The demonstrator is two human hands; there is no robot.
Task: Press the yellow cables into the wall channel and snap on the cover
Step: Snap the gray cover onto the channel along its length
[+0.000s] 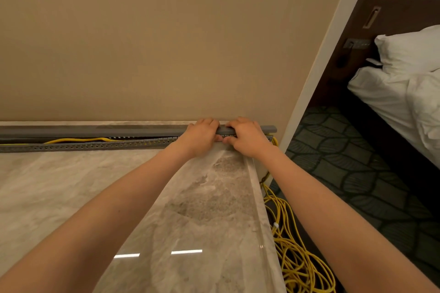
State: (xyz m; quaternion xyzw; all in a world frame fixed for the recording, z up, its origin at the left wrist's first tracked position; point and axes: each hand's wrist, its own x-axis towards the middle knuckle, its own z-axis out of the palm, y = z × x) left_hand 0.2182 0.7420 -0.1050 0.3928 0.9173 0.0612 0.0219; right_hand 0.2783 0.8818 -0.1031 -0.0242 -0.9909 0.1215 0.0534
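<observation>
Loose cable: a tangled heap of yellow cable (pixel 297 245) lies on the floor just past the counter's right edge, nearest me; I cannot count the strands in it. It looks light and floppy, and I judge it springs back unless held down.
Counter: one pale marble counter (pixel 71 197) runs under both my forearms to the wall.
Left hand: my left hand (pixel 201 137) is clamped on the grey cover, fingers over its top, thumb underneath at the channel.
Right hand: my right hand (pixel 246 137) grips the same strip just beside the left, the two thumbs almost touching.
Channel: one slotted grey channel (pixel 95 146) lies along the foot of the wall, with one length of yellow cable (pixel 78 140) showing inside it to the left.
Cover: one long grey cover (pixel 119 129) sits along the channel, gaping open on the left, so not yet snapped there. I judge it thin, stiff plastic that bends over its length; best pinched between fingers and thumb near the right end and pressed section by section.
Beyond: one bed (pixel 392 93) and one pillow (pixel 409 47) at far right.
</observation>
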